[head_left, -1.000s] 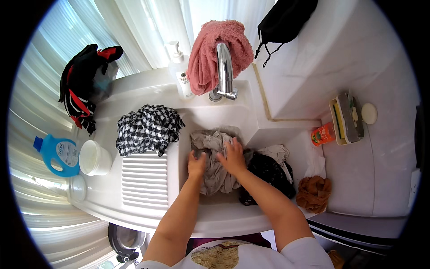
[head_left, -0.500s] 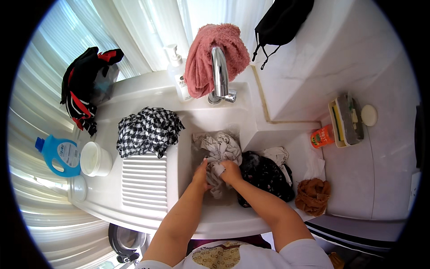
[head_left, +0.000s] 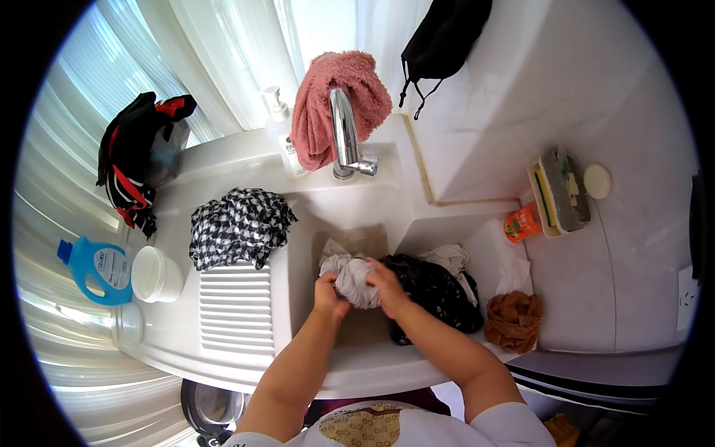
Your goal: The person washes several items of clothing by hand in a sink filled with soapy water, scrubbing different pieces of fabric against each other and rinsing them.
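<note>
Grey cloth [head_left: 356, 279] bunched between both hands [head_left: 357, 287]

The cloth [head_left: 354, 279] bunched between both hands is pale grey, and just at its three o'clock lies a black garment [head_left: 432, 294] with small light specks. At ten o'clock a black-and-white checked cloth [head_left: 238, 223] sits above the white ribbed washboard [head_left: 237, 305]. A pink towel [head_left: 335, 97] drapes the chrome tap [head_left: 344, 134] at twelve o'clock, a rust-brown cloth [head_left: 514, 320] lies at four o'clock, and a blue bottle [head_left: 93, 272] stands at nine o'clock.
</note>
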`<state>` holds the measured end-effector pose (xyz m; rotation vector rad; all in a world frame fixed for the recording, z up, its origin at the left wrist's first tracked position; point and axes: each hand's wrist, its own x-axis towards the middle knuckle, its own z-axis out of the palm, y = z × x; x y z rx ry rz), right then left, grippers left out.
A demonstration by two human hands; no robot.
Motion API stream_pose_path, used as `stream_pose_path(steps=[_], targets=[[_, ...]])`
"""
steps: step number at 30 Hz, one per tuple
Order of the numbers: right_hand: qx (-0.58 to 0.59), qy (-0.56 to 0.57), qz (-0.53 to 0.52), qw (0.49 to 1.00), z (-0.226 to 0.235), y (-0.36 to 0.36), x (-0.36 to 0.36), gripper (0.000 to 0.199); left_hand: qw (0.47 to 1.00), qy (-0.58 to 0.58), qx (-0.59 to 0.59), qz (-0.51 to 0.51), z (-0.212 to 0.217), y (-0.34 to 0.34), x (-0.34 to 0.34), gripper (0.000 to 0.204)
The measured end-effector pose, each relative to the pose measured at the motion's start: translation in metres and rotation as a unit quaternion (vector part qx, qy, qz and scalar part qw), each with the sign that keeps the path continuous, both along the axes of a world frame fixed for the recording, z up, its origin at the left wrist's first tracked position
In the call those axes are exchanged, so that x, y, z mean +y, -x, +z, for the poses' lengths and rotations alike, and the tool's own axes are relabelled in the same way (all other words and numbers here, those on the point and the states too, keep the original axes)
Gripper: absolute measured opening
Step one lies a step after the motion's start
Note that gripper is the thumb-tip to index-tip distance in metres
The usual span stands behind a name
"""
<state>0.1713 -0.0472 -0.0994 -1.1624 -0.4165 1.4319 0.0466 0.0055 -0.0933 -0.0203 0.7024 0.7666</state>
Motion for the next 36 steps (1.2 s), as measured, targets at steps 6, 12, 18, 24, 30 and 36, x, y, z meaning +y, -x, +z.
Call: stream_pose_path(steps=[6, 12, 18, 24, 30, 36], targets=[[-0.418, 0.031, -0.126, 0.899, 0.008, 0.045, 0.012, 0.033, 0.966, -0.104, 0.235, -0.014, 0.007, -0.001, -0.019, 0.040], [-0.550, -0.190, -0.152, 0.799, 0.016, 0.087, -0.004, 0.031, 0.979, -0.118, -0.157, -0.058, -0.018, 0.022, -0.004, 0.041], [-0.494, -0.019, -0.200, 0.846, -0.005, 0.056, 0.029, 0.026, 0.989, -0.023, 0.138, 0.038, 0.016, -0.006, -0.011, 0.039], [-0.457, -0.078, -0.019, 0.886, 0.017, 0.062, 0.009, 0.032, 0.996, -0.053, 0.068, -0.021, -0.005, 0.024, 0.005, 0.025], [-0.216, -0.135, 0.042, 0.966, 0.068, -0.020, 0.059, 0.021, 0.949, -0.253, 0.120, 0.147, 0.077, 0.029, 0.010, 0.025], [-0.329, -0.243, 0.221, 0.886, 0.027, -0.064, 0.028, 0.024, 0.941, -0.097, 0.318, -0.055, 0.046, 0.043, -0.008, 0.026]])
